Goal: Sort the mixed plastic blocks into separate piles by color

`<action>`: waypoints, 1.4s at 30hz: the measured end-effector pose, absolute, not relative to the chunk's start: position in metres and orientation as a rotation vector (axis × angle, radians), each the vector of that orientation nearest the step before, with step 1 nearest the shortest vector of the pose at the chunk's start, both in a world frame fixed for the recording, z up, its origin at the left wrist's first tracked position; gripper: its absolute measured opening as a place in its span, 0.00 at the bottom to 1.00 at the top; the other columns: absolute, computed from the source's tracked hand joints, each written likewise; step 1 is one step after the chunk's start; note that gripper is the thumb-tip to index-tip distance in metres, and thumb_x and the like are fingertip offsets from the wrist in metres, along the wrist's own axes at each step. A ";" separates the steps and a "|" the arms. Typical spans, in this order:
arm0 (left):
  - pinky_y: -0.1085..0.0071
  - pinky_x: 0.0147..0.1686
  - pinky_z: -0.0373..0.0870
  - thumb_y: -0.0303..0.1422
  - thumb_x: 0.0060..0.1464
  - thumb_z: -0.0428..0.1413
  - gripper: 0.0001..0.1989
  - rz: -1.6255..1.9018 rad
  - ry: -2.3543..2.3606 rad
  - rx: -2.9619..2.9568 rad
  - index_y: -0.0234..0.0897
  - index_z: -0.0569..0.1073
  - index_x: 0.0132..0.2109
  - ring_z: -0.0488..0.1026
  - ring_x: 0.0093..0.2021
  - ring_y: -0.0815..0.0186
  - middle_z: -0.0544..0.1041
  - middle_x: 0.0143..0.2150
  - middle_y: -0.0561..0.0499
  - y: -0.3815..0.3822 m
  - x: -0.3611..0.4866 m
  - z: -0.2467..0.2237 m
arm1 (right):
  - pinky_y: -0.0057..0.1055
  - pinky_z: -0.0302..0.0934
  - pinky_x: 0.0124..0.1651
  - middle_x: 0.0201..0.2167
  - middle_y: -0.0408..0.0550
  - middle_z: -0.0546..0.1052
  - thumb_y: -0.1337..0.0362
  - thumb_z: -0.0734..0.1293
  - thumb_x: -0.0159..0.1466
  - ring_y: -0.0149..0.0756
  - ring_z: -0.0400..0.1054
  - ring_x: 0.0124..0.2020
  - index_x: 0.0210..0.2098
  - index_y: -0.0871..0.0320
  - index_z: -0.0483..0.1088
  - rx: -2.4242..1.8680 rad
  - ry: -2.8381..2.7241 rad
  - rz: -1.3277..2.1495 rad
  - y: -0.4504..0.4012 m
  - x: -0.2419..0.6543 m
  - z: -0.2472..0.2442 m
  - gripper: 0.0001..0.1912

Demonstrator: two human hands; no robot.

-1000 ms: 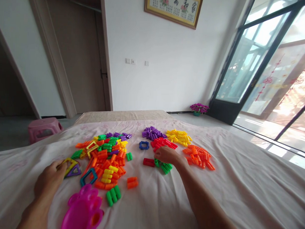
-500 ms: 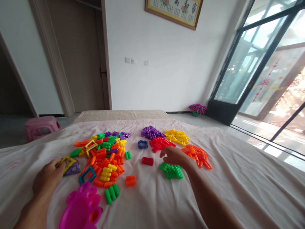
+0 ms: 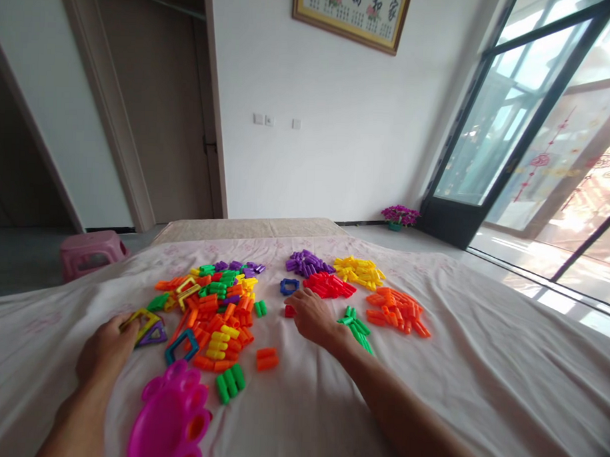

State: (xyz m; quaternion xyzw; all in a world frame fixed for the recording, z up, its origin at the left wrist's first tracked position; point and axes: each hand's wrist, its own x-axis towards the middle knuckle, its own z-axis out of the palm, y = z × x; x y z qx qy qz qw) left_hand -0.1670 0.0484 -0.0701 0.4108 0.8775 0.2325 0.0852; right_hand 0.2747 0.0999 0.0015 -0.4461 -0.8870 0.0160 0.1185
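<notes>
My left hand (image 3: 105, 348) is at the left side of the bed-like surface, its fingers closed on the edge of a yellow triangular frame piece (image 3: 145, 321). A purple triangular piece (image 3: 154, 332) lies against that one. My right hand (image 3: 312, 317) is near the middle, with its fingers bent down over a red block (image 3: 289, 311). Most of the block is hidden under the hand. Just beyond the fingers lies a blue square frame (image 3: 289, 286). Under my right forearm a pile of green pieces (image 3: 357, 329) is partly covered.
A mixed heap of coloured pieces (image 3: 217, 312) spreads at centre left. Purple (image 3: 308, 262), red (image 3: 328, 285), yellow (image 3: 359, 272) and orange (image 3: 399, 310) piles lie at the right. A pink tray (image 3: 161, 420) sits in front; a pink stool (image 3: 94, 251) stands beyond the left edge.
My right hand has moved left from above the green pile to the red block and now covers most of it. My left hand stays on the yellow frame. The view has shifted slightly.
</notes>
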 end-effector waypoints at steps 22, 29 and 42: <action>0.59 0.35 0.71 0.52 0.59 0.41 0.34 0.667 2.671 1.281 0.36 0.73 0.60 0.78 0.41 0.44 0.81 0.48 0.34 0.053 -0.178 -0.080 | 0.32 0.61 0.50 0.49 0.54 0.77 0.62 0.69 0.63 0.43 0.70 0.51 0.51 0.57 0.76 -1.596 -2.500 0.054 0.118 0.339 0.048 0.16; 0.61 0.36 0.71 0.53 0.60 0.40 0.34 0.671 2.677 1.287 0.37 0.73 0.59 0.78 0.42 0.46 0.81 0.48 0.36 0.054 -0.178 -0.081 | 0.35 0.62 0.46 0.52 0.56 0.77 0.65 0.68 0.60 0.48 0.70 0.53 0.52 0.57 0.76 -2.388 -2.005 0.002 0.138 0.436 0.048 0.20; 0.59 0.39 0.71 0.53 0.61 0.39 0.35 0.632 2.675 1.233 0.36 0.71 0.62 0.77 0.47 0.44 0.79 0.53 0.34 0.048 -0.162 -0.066 | 0.30 0.63 0.47 0.45 0.47 0.81 0.68 0.65 0.65 0.39 0.74 0.47 0.46 0.54 0.79 -1.214 -2.574 0.363 0.091 0.282 0.026 0.13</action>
